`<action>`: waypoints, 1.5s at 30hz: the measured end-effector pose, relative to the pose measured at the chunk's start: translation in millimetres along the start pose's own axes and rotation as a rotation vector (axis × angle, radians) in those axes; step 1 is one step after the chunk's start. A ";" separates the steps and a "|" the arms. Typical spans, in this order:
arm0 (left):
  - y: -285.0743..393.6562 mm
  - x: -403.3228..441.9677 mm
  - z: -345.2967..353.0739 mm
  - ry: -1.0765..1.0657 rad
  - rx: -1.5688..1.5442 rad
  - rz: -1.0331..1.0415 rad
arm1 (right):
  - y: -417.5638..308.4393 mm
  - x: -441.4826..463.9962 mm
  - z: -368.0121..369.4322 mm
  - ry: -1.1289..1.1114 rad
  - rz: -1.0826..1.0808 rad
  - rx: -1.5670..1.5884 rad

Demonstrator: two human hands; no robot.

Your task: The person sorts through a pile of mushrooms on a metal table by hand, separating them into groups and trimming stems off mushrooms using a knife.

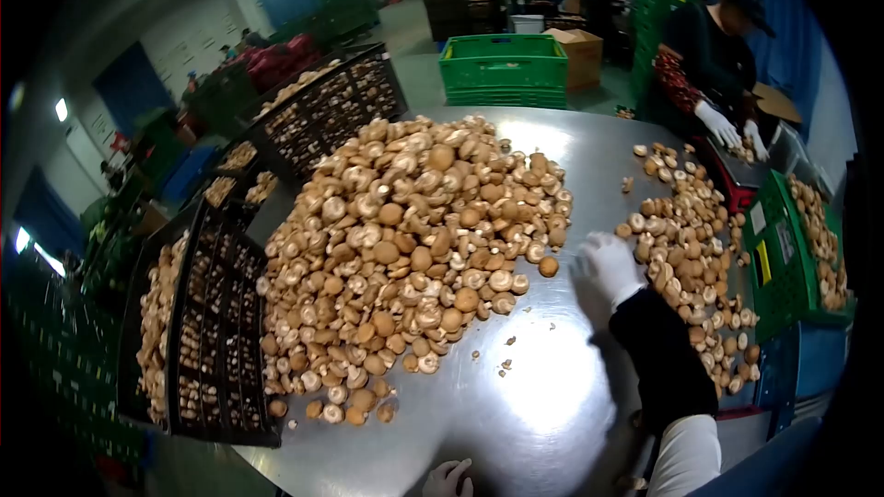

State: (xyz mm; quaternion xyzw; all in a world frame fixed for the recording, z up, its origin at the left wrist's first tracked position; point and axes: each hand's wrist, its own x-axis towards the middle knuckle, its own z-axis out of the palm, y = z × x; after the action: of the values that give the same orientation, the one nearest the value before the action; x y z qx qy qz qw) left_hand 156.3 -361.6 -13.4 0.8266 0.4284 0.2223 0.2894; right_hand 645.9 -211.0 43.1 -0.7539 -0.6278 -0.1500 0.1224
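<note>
My right hand [610, 267], in a white glove, reaches over the metal table [543, 377] between two groups of mushrooms. Its fingers are smeared by motion, and whether they hold anything is hidden. Left of it rises a large heap of brown mushrooms [405, 239] with pale stems. Just to its right lies a smaller spread of mushrooms [686, 248]. My left hand [448, 479], also gloved, shows only partly at the bottom edge, low over the table's near side. Its fingers are loosely bent and apart, with nothing visible in them.
Black crates [216, 340] of mushrooms border the heap on the left. A green crate [792, 248] with mushrooms stands at the right. Beyond the table are stacked green crates [504, 69] and a cardboard box [578, 57]. A co-worker [714, 64] in white gloves handles mushrooms at back right.
</note>
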 end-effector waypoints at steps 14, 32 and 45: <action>-63.7 28.1 -100.8 0.568 0.071 -0.075 | 45.4 -38.7 35.9 -0.063 0.415 -0.296; -227.4 136.9 -174.8 0.592 0.097 -0.275 | -293.1 62.8 -6.9 -0.256 -0.163 0.460; -127.8 155.4 -132.2 0.114 -0.423 0.175 | -307.8 -21.3 -23.6 -0.307 -0.428 0.774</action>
State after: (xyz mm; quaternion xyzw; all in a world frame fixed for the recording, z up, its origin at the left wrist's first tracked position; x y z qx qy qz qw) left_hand 83.8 -134.0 16.7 0.7675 0.3147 0.3779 0.4111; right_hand 338.0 -183.3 55.7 -0.5200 -0.7898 0.1867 0.2666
